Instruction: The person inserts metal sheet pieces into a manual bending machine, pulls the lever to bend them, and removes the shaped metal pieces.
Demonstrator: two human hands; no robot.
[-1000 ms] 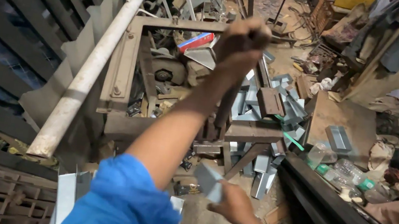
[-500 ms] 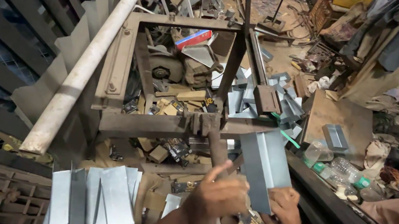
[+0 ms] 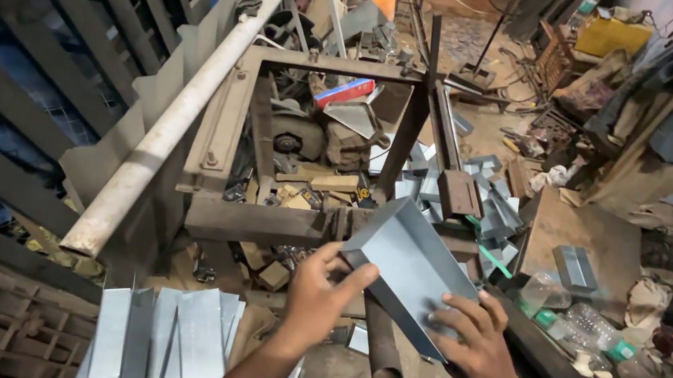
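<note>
Head view, looking down into a metal workshop. A rusty steel frame (image 3: 224, 141) fills the centre, with a long pale pipe (image 3: 179, 112) lying slantwise along its left side. Inside and behind the frame lie a grinder motor (image 3: 296, 134), wood blocks (image 3: 324, 183) and a heap of bent sheet-metal pieces (image 3: 486, 198). At lower left, flat sheet-metal strips (image 3: 171, 342) lie stacked side by side. A dark tube (image 3: 379, 347) slopes down below the hands.

The folded sheet-metal channel (image 3: 409, 267), grey and trough-shaped, is held in the air in front of the frame's near rail, tilted with its open side up. The left hand (image 3: 319, 295) grips its near-left corner, thumb on the edge and fingers curled beneath. The right hand (image 3: 478, 343) supports its lower right edge, fingers spread flat against the underside wall.
</note>
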